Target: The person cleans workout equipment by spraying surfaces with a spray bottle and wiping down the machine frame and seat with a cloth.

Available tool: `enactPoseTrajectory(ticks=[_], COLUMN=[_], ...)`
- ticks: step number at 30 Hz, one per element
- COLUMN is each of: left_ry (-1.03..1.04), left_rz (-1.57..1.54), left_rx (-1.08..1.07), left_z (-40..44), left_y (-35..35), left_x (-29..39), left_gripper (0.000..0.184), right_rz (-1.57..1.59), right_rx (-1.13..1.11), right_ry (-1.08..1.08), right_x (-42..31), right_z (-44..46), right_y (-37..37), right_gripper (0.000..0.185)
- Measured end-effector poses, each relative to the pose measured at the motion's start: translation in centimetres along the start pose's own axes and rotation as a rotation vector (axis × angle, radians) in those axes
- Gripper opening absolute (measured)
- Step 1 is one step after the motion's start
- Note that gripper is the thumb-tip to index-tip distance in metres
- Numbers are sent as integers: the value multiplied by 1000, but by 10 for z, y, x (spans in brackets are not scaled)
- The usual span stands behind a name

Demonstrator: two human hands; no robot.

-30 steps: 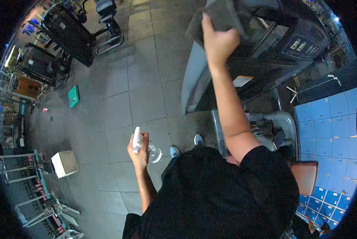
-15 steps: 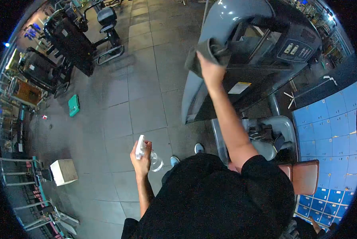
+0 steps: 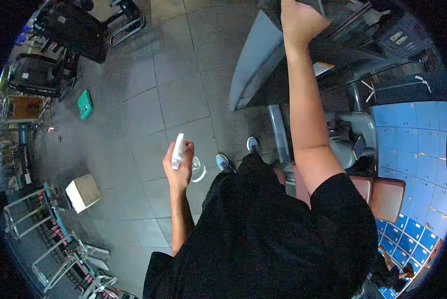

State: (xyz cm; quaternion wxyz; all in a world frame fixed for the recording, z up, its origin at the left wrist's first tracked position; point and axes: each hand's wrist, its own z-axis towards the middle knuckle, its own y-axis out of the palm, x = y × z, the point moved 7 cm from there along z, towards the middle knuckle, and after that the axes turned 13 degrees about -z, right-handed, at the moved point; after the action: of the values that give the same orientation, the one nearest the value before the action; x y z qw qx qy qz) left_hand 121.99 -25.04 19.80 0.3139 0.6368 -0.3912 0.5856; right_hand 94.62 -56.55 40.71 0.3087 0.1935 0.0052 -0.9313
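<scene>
My left hand (image 3: 177, 168) is wrapped round a spray bottle with a white trigger head (image 3: 178, 152) and a clear body (image 3: 198, 170), held out over the floor. At the top edge of the view, my right hand (image 3: 303, 22) reaches up along a grey exercise machine (image 3: 258, 52). Its fingers are closed on a dark grey cloth (image 3: 270, 9), which is partly cut off by the frame. The cloth is against the upper part of the machine's rounded grey frame, as far as I can see.
Blue lockers (image 3: 403, 134) stand at the right, near a brown padded seat (image 3: 388, 199). A white box (image 3: 83, 193) and a green case (image 3: 84, 104) are on the tiled floor at the left. More gym machines (image 3: 69, 30) line the far left. Another person (image 3: 390, 269) is at the lower right.
My right hand has moved up with the cloth, towards the top edge of the view. The view has tilted down; my left hand still grips the spray bottle.
</scene>
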Motion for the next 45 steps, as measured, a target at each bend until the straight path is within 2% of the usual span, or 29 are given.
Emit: enactPoseTrajectory(ticks=[2,5,7,9,11,13,15,16,19,21,23,25,27,29,31,32,34,36,37,39,40,44,45], left_ry=[20,34,72,89,94,88,58,49,57,98,159,199,210,233,359,365,396,410,420,447,474,431,430], left_rz=[36,83,162,141,80,109,150,79,85,108,82,80,52,17,85,83,75,109,148,201,255,297,300], left_rx=[-30,-99,-186,-180,-213,-205,-231,-220,-249,-266,-306,-320,-322,-330,-356,-369,-375,-388,-385,-408,-414,-446,-432], left_z=[6,16,27,33,35,34,33,34,40,49,59,68,79,90,98,103,110,116,118,126,128,134,134], left_y=[1,10,31,44,64,74,82,86,106,120,134,141,146,149,151,154,158,167,171,181,186,189,186], left_x=[-1,14,23,19,25,26,17,12,8,19,40,59,70,75,77,73,66,56,50,33,26,4,0], left_gripper=[19,18,15,14,15,16,20,21,20,20,21,23,23,22,21,21,20,22,24,26,29,31,30], right_rz=[-3,-46,-94,-134,-20,50,20,25,96,-107,-106,-244,-540,-346,-509,-519,-266,48,38,89,177,137,39], right_rx=[-72,-11,128,275,-9,-108,-412,-419,-556,-844,-731,-980,-881,-948,-1035,-1024,-735,-330,-313,-188,-40,-101,-156], right_ry=[19,-10,-119,-224,-48,-53,-118,-103,9,152,100,98,-314,111,248,253,993,1656,1656,1820,1638,1571,1570], right_x=[-5,-13,-5,6,29,40,56,59,76,96,91,105,88,89,122,111,110,100,96,86,60,66,67], right_z=[-15,-38,-72,-114,-150,-177,-222,-239,-289,-331,-330,-370,-358,-346,-387,-382,-366,-372,-368,-371,-326,-341,-348], right_y=[5,2,4,1,-11,-19,-11,-11,-26,-30,-41,-57,-98,-155,-231,-247,-298,-330,-338,-350,-323,-331,-333], right_gripper=[38,37,42,47,53,59,49,49,38,32,28,39,38,40,65,65,65,69,69,62,57,57,59])
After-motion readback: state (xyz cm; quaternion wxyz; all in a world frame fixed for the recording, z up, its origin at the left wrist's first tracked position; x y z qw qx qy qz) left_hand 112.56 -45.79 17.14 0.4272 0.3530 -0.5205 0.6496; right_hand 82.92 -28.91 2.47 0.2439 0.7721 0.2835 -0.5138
